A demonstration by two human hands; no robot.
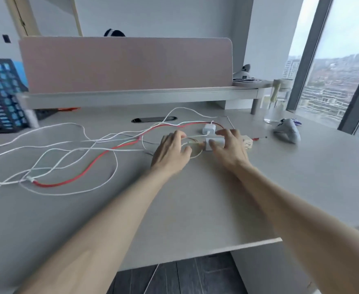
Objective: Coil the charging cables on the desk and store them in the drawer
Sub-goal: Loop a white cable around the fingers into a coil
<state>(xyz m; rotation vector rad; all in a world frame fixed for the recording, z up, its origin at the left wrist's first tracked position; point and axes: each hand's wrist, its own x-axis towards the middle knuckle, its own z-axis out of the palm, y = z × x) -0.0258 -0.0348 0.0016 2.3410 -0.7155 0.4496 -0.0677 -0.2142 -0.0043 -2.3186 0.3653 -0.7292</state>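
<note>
Two bare forearms reach out over the desk (pixel 195 209). The right hand (pixel 230 146) has thumb and fingers clamped round a white charger block (pixel 215 142). The left hand (pixel 171 148) curls over a thin cable loop (pixel 196 154) beside it, but I can't tell if it's pinching. White cables (pixel 68 123) and a red cable (pixel 110 149) sprawl loose on the left.

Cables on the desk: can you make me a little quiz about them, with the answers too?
1. True or false: the white cables lie loose on the desk, not coiled.
2. What does the right hand hold? A: a white charger block. B: a book. C: a spoon.
3. Fill in: the grey ____ lies beside the glass.

Key: 1 true. 2 A. 3 mouse.
</note>
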